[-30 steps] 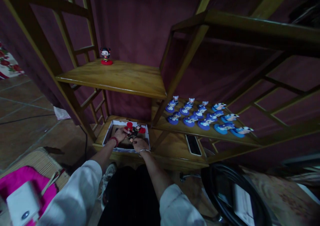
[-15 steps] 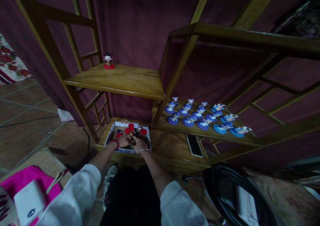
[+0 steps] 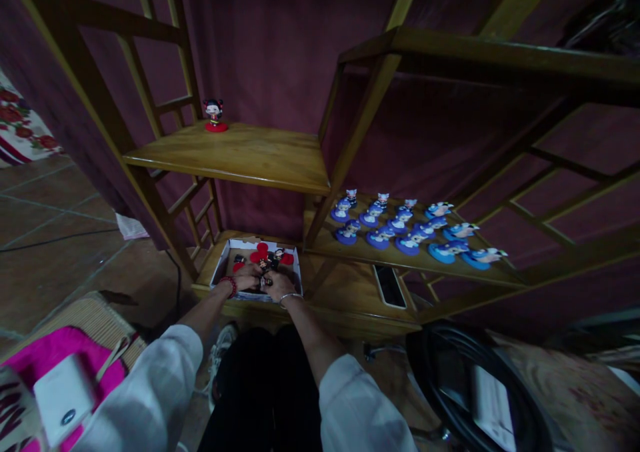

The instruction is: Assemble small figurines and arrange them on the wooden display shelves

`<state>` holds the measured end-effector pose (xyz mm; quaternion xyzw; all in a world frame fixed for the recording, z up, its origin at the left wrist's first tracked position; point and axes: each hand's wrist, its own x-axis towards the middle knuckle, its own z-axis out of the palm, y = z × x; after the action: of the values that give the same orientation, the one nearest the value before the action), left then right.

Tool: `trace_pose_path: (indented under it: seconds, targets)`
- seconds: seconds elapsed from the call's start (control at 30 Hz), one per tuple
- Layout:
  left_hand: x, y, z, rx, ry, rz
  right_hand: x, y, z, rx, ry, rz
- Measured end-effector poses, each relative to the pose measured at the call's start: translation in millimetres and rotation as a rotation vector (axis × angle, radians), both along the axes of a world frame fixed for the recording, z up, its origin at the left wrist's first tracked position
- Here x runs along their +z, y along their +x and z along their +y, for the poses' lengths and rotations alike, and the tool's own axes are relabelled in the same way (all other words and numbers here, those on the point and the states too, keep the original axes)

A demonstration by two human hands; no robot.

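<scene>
Both my hands are inside a shallow white cardboard box (image 3: 220, 264) on the low shelf. My right hand (image 3: 280, 287), with a bangle at the wrist, has its fingers closed on a small dark-haired figurine (image 3: 266, 281). From the other side my left hand (image 3: 246, 281), with a red bead bracelet, meets the same figurine with its fingertips curled in. Behind the hands, more red and black figurines (image 3: 276, 257) lie in the box, with round red bases (image 3: 260, 252) among them. The fingertips are partly hidden and dim.
A single figurine on a red base (image 3: 215, 116) stands on the upper left shelf (image 3: 235, 152). Several purple and blue figurines (image 3: 400, 221) stand in rows on the right shelf. A phone (image 3: 390, 287) lies on the low shelf. At lower left, a white device (image 3: 65, 389) rests on pink cloth.
The figurine between my hands has tilted and sunk a little lower in the box. My hands stay nearly in place, and the view has shifted slightly.
</scene>
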<state>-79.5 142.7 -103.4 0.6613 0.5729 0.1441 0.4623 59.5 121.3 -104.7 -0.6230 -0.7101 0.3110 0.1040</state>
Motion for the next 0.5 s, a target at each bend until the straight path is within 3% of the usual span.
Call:
trace_pose_path:
  seconds: [0.27,0.5]
  targets:
    - [-5.1,0,4,0.122,-0.092,-0.157,1,2,-2,0.055,0.033,0.020]
    - [-14.3,2,13,0.188,-0.049,-0.084,6,-1,-2,-0.037,0.000,-0.086]
